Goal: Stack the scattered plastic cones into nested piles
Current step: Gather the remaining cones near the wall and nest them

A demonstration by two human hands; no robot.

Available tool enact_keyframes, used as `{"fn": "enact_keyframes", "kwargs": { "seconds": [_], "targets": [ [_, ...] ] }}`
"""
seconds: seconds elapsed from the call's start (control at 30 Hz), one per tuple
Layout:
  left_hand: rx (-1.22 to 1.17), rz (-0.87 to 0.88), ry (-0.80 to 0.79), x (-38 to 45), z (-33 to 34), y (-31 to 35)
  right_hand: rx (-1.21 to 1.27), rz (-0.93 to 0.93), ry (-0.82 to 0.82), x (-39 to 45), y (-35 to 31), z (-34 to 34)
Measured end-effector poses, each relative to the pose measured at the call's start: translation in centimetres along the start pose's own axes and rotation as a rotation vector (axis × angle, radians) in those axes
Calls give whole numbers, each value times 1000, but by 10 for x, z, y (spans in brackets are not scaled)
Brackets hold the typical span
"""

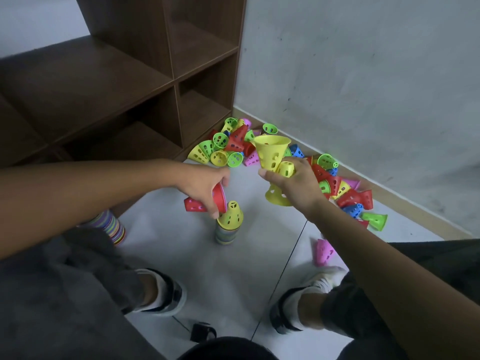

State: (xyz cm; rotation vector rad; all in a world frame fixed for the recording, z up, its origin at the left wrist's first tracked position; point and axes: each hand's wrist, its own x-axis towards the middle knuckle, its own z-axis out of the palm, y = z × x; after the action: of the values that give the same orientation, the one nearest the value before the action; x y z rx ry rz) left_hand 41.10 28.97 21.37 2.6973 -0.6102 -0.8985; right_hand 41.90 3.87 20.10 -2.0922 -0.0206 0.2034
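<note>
My left hand [205,187] grips a red cone [197,202] lying on its side, just left of a nested pile [228,224] topped by a yellow cone. My right hand [296,183] holds three yellow cones: one [271,150] with its wide mouth up, a small one [285,168] at the fingers and one [276,197] below the palm. Loose cones in several colours lie in a heap [228,146] by the shelf and in a row [345,190] along the wall. A second striped pile [111,226] stands at the left, behind my forearm.
A dark wooden shelf unit [161,81] stands at the back left against a grey wall [363,87]. A pink cone [323,252] lies alone by my right foot. My knees and shoes fill the lower view on the pale tiled floor [233,276].
</note>
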Motion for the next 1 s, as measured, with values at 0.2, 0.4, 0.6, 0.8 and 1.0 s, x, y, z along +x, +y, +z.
{"fn": "enact_keyframes", "kwargs": {
  "seconds": [0.2,0.4,0.6,0.8,1.0],
  "targets": [
    [125,-112,78,18,1,13,184,40,22,2,7,-3],
    [178,-104,45,44,11,19,374,148,1,6,23,7],
    [183,-84,71,62,28,32,456,216,46,15,37,7],
    [209,-110,21,73,53,26,451,235,34,18,44,8],
    [-345,-102,114,70,20,16,330,170,-13,22,44,21]
  ]
}}
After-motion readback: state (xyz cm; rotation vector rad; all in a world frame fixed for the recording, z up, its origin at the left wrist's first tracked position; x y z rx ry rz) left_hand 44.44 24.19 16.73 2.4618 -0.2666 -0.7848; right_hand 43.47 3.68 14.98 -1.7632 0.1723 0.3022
